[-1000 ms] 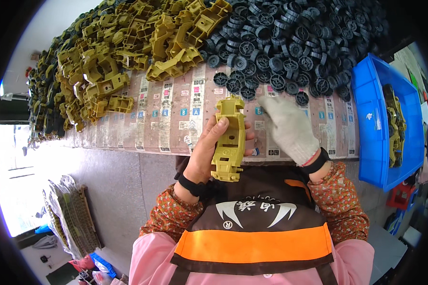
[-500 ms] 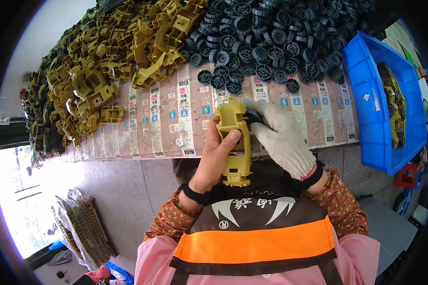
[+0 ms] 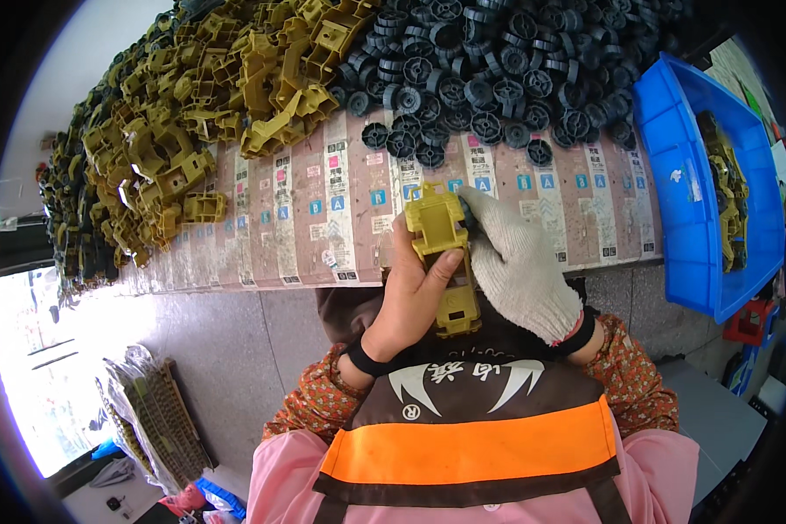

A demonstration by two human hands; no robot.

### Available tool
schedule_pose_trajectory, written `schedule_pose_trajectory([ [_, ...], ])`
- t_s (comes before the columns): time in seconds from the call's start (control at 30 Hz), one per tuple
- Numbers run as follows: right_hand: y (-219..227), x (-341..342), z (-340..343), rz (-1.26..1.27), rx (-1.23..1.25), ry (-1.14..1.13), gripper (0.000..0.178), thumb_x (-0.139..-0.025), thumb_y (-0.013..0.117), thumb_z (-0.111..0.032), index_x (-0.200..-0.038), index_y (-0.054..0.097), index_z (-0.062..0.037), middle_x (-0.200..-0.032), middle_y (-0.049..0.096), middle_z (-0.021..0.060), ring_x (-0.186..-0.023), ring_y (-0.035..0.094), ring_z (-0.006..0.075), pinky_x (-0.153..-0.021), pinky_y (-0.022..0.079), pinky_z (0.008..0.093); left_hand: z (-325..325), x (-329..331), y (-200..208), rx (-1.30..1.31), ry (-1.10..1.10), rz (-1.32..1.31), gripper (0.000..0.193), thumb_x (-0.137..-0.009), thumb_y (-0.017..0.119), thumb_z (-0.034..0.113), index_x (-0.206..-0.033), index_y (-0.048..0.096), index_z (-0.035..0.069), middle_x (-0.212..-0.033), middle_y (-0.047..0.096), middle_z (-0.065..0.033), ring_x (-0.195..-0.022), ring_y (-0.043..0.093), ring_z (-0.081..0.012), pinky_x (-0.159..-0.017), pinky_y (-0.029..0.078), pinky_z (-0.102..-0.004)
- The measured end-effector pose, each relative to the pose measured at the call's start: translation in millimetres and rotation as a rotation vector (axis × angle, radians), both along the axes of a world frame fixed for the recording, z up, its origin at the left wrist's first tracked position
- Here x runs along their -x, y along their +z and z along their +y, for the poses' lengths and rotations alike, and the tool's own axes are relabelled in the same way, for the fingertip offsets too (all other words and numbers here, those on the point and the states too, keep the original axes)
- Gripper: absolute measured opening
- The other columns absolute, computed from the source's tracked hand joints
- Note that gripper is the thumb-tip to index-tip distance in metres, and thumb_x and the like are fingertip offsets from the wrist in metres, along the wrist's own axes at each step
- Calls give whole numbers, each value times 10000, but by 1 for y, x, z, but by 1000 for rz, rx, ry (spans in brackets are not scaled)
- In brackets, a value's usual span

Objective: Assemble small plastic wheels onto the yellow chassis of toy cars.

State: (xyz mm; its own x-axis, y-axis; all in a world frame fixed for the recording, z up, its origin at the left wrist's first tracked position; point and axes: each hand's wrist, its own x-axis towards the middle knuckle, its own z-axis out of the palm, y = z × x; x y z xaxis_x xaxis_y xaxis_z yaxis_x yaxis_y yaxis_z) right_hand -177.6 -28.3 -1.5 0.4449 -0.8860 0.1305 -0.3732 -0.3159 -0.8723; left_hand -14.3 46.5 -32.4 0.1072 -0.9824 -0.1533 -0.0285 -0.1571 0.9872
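Bare, my left hand (image 3: pixel 412 295) grips a mustard-yellow plastic toy vehicle body (image 3: pixel 435 225), its thumb lying across the middle. The body is held lengthwise over the near edge of the table. On its right side, near the far end, my right hand (image 3: pixel 517 262) in a white knit glove presses a black toy wheel (image 3: pixel 468 212). Glove and body hide most of that wheel, so whether it is fully seated cannot be seen. My right fingers are closed around it.
Heaped yellow vehicle bodies (image 3: pixel 175 144) cover the table's far left, beside a large pile of black wheels (image 3: pixel 498 70). The table (image 3: pixel 288 227) has a patterned covering. At the right stands a blue bin (image 3: pixel 686 188) holding yellow-and-black pieces (image 3: pixel 727 196). Wrapped stacked parts (image 3: pixel 153 419) stand lower left.
Both hands and the vehicle body have shifted slightly right. The body has turned a little, and my right hand now covers more of the wheel at its side.
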Motion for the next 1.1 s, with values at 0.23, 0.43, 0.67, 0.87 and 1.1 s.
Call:
schedule_pose_trajectory([
  [0.23,4,14,9,120,140,45,566,-848,597,-21,-1411,557,14,-840,702,256,-809,706,469,-728,573,511,-3,6,3,26,-140,-42,593,-1070,617,107,-1510,239,-19,-1330,617,-165,-1208,618,-230,-1050,486,-355],
  [0.43,16,31,-36,312,93,125,296,-905,624,-157,-1165,671,-23,-883,705,259,-860,699,456,-754,564,537,-13,1,-4,-58,-169,261,617,-1086,637,208,-1560,286,27,-1368,563,-73,-1241,550,-161,-1063,474,-321],
  [0.67,0,52,-103,884,322,-198,235,-957,677,-293,-1017,666,-66,-1001,688,164,-942,712,369,-795,590,494,-26,-14,9,-203,25,532,607,-1084,638,290,-1570,316,121,-1325,573,-43,-1161,581,-148,-982,531,-315],
  [0.87,-5,50,-97,737,393,-150,312,-889,736,-167,-1139,583,-60,-1042,669,187,-998,696,397,-816,567,497,-28,-16,15,-146,180,666,487,-1064,652,328,-1448,429,127,-1215,601,-53,-1025,673,-163,-831,620,-340],
  [1.1,28,10,-15,96,-220,105,254,-916,710,-68,-1156,628,-49,-978,722,179,-914,738,334,-785,576,411,-28,-15,11,-8,296,665,408,-1050,672,273,-1390,495,135,-1162,640,-29,-974,674,-135,-816,606,-317],
])
